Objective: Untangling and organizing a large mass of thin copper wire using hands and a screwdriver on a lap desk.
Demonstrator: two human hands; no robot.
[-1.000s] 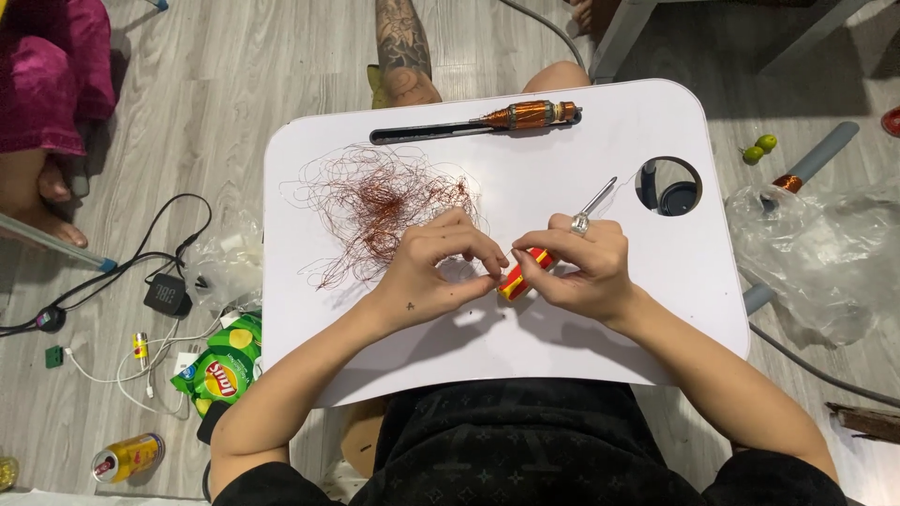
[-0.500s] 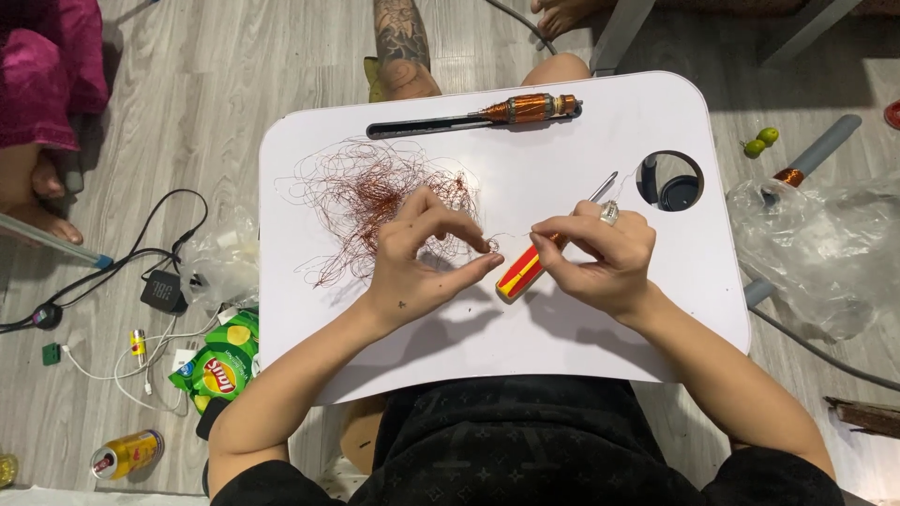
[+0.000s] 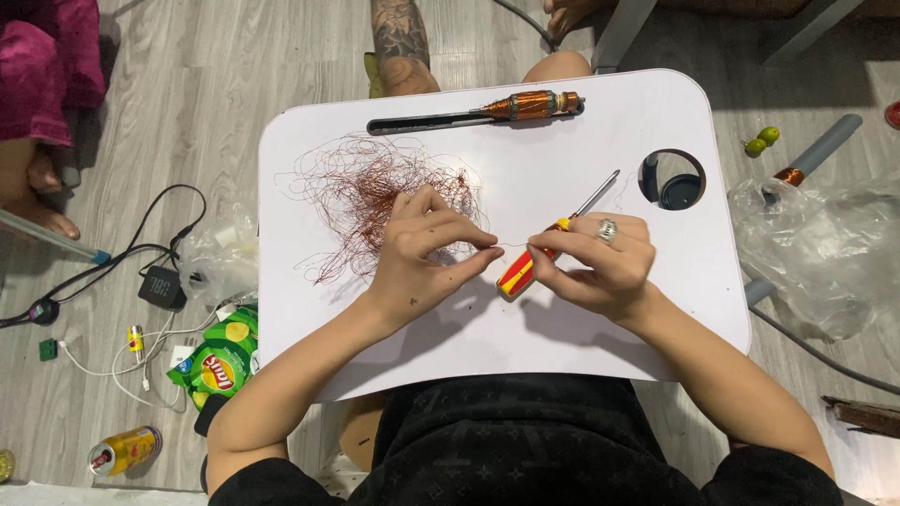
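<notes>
Over the white lap table, left hand and right hand palms-down, each grip pinched on one thin copper wire.

A home floor used as a makeshift work spot: a small white lap table stands on grey wood-look flooring. Left of the table lie a charger with cables, a green snack bag and a drink can; right of it, a crumpled plastic bag.
</notes>
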